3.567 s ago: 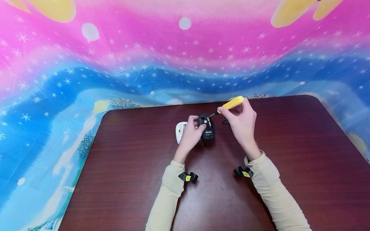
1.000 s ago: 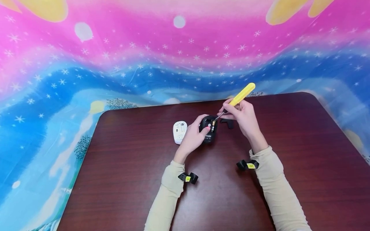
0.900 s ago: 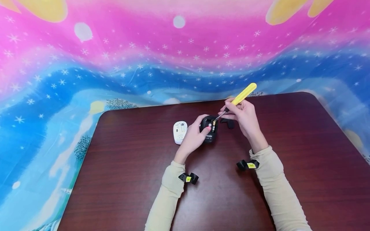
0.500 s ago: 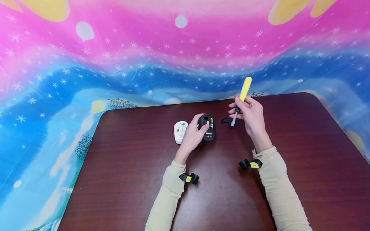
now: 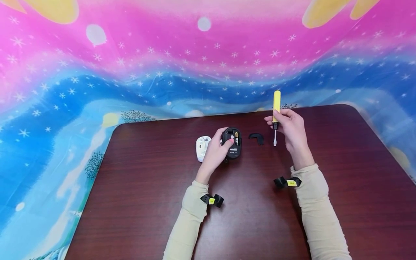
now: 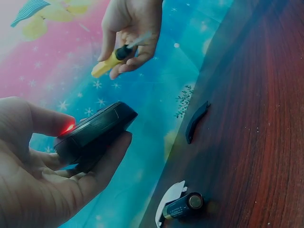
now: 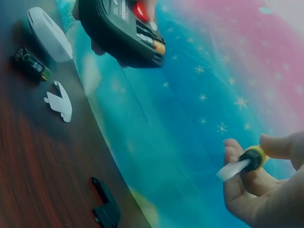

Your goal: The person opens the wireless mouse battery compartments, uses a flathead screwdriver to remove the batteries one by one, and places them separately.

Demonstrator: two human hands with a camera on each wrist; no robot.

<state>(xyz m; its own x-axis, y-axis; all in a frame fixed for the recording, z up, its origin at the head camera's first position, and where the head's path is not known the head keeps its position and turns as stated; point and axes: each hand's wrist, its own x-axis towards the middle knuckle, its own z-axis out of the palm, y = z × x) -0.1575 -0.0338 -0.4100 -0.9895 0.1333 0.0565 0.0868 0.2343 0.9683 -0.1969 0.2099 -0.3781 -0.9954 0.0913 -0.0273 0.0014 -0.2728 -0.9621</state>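
Observation:
My left hand [image 5: 214,151] grips a black computer mouse [image 5: 235,150], underside facing me, with the thumb pressing on its base. A red glow lights the thumb tip. The mouse's battery slot is uncovered, and a gold-ended battery [image 7: 158,47] lies in it. To the right, my right hand [image 5: 294,133] holds a flat-blade screwdriver [image 5: 277,101] by its yellow handle, blade downward in the head view and apart from the mouse. On the table between the hands lies a curved black battery cover [image 5: 258,138].
A white mouse [image 5: 201,148] lies underside up left of the black one, partly behind my left hand. Near it in the right wrist view are a loose dark battery [image 7: 29,65] and a white cover [image 7: 61,105]. A patterned cloth [image 5: 182,54] hangs behind the table [image 5: 146,202].
My right hand has drawn the screwdriver out of the mouse's battery slot and away to the right, turning it from slanted to upright. The left hand keeps its grip on the mouse.

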